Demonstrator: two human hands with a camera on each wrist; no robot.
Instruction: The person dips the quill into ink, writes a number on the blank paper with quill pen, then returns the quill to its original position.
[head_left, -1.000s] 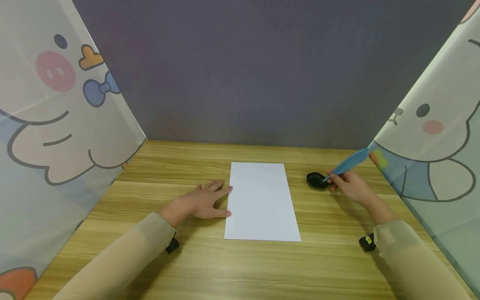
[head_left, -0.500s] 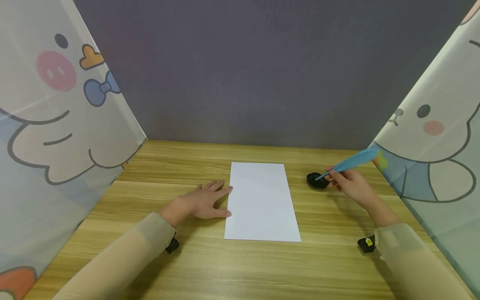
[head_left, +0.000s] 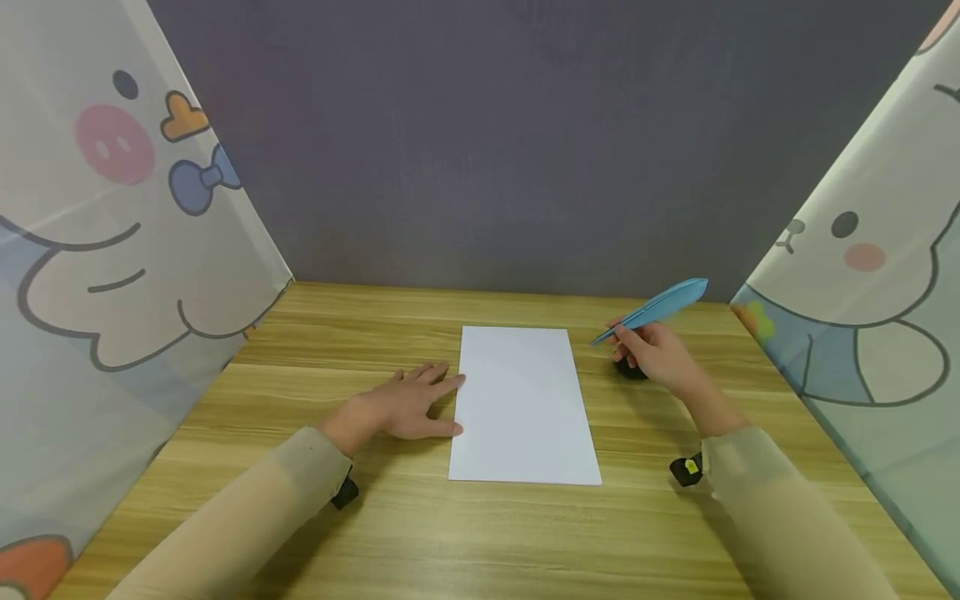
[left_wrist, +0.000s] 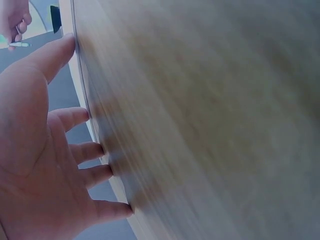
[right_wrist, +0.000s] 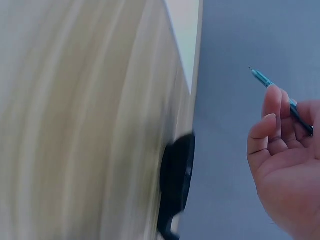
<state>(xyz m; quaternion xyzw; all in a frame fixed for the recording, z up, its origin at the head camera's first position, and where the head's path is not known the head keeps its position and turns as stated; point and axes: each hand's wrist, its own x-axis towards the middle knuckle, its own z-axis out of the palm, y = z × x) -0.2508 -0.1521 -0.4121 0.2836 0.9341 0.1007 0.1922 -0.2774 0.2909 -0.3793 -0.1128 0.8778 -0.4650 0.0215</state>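
Note:
A sheet of white paper lies on the wooden table in the head view. My left hand is spread flat at its left side, with thumb and index fingertips touching the paper's edge. To the right of the sheet, my right hand pinches a blue feather pen, its bare tip pointing left toward the paper. In the right wrist view the pen's point stands off the table. Under the right hand sits a small, dark dish-like object, partly hidden by the fingers; the right wrist view shows this black object from the side.
The wood-grain table runs back to a dark grey wall. White cartoon-printed curtains hang on the left and right. A small black device is worn at the right wrist.
The right hand has lifted the feather pen off the black object and carried it left toward the paper. The left hand stays in place.

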